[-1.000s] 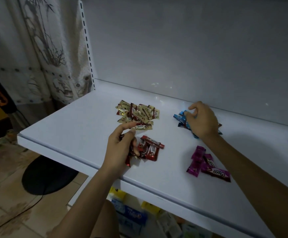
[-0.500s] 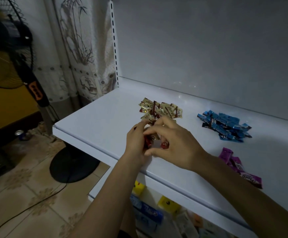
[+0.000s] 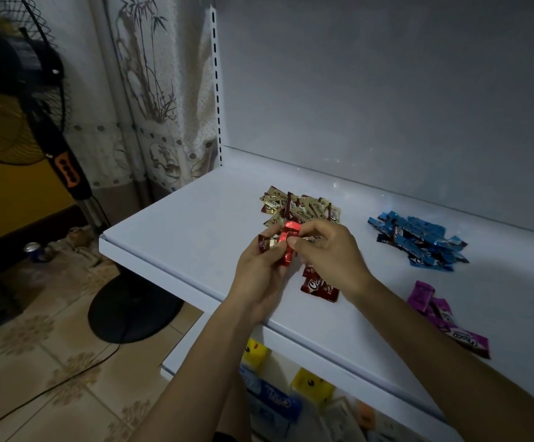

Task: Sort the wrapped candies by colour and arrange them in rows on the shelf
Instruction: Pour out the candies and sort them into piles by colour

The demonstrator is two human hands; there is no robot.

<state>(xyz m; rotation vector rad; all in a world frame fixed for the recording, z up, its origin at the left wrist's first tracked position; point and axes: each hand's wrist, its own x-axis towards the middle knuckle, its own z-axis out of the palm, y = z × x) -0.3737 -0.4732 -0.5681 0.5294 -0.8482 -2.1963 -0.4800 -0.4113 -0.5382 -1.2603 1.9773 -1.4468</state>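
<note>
Nearby, gold pile [image 3: 300, 209] behind hands, blue pile [image 3: 418, 243] right.

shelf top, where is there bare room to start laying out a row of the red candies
The shelf is bare on its left end, from the corner to the gold pile. Another open strip runs along the back wall behind the blue pile. The middle is crowded: both hands hold red candies above more reds; purple ones fill the front right.

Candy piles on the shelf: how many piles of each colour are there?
Gold pile: 1
Blue pile: 1
Purple pile: 1
Red pile: 1
Total: 4 piles
A few red candies are also held in the left hand and right hand.
</note>
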